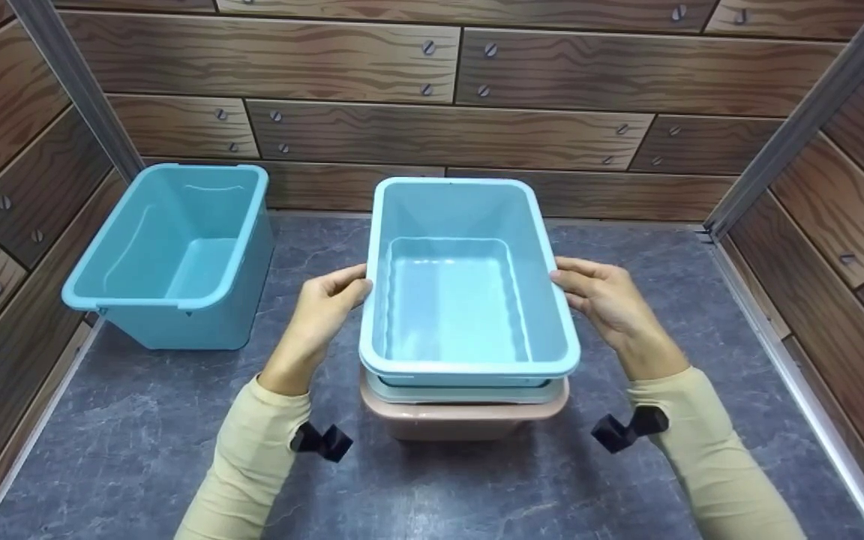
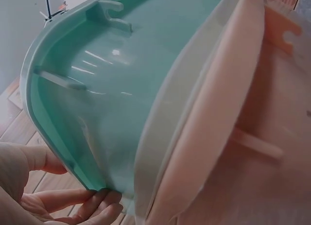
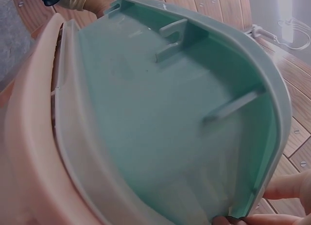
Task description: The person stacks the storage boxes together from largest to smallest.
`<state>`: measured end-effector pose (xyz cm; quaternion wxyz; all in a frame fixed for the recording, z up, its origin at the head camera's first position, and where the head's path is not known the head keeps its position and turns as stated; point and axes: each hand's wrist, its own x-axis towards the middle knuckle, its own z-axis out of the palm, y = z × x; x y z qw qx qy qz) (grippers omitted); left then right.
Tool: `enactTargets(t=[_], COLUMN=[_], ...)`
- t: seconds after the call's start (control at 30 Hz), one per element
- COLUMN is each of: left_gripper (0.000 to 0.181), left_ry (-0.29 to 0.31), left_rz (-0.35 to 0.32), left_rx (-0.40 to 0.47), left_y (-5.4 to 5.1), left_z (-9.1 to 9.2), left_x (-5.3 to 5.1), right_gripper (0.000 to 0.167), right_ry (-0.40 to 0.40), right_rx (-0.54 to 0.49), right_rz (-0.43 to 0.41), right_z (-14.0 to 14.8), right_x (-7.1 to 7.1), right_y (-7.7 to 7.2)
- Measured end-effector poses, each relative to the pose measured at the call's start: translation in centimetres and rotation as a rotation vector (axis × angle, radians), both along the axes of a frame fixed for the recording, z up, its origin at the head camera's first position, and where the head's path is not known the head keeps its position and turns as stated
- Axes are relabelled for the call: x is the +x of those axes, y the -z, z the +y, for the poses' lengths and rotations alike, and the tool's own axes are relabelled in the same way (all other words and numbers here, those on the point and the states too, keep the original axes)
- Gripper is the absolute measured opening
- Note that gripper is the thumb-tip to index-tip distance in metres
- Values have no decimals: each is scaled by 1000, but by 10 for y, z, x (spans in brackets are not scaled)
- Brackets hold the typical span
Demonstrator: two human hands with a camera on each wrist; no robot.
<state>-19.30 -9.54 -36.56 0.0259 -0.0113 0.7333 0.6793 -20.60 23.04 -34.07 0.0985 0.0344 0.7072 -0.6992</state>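
Note:
A light blue plastic bin [image 1: 451, 307] is in the middle of the head view, its lower part inside a stack of two other bins. Just under its rim shows the rim of a pale whitish bin [image 1: 469, 394], and that one sits in a pink bin [image 1: 462, 424]. My left hand [image 1: 316, 319] grips the left long rim of the blue bin, thumb above and fingers curled beneath, as the left wrist view shows. On the opposite rim, my right hand [image 1: 616, 311] pinches the edge likewise. Both wrist views show a gap between the blue bin's rim and the rims below.
A turquoise bin [image 1: 241, 270] stands apart at the left, close to the wood-patterned wall [image 1: 349, 64]. Dark grey marbled floor [image 1: 672, 262] lies under everything. A metal edge strip [image 1: 792, 375] runs along the right side.

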Motion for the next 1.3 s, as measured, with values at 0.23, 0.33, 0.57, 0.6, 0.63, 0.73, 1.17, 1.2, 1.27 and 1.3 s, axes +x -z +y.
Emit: enactTargets(t=[0.23, 0.33, 0.57, 0.6, 0.63, 0.73, 1.17, 1.2, 1.27, 1.3], left_gripper=[39, 39, 39, 39, 38, 38, 37, 37, 37, 37], left_ry=[-1, 2, -6, -7, -9, -13, -15, -16, -14, -13], left_rz=[-10, -9, -1, 1, 2, 1, -11, -11, -13, -15], left_rx=[14, 15, -16, -17, -18, -17, -5, -6, -7, -6], left_y=[2, 3, 5, 6, 6, 7, 11, 11, 12, 12], left_z=[0, 0, 0, 0, 1, 1, 0, 0, 0, 0], left_x=[0, -1, -1, -1, -1, -2, -2, -2, -3, -3], right_gripper=[60, 59, 59, 59, 59, 57, 57, 57, 57, 57], right_ry=[3, -1, -3, -1, 1, 6, 0, -1, 0, 0], right_rx=[6, 5, 2, -1, -4, -6, 10, 11, 13, 16], right_rz=[-2, -3, -10, -11, -13, -17, -25, -25, -27, -29], right_z=[1, 1, 1, 2, 2, 1, 0, 0, 1, 1], right_x=[-1, -1, -1, -2, -2, -2, -3, -3, -3, -3], right_y=[2, 2, 3, 4, 4, 5, 8, 8, 8, 8])
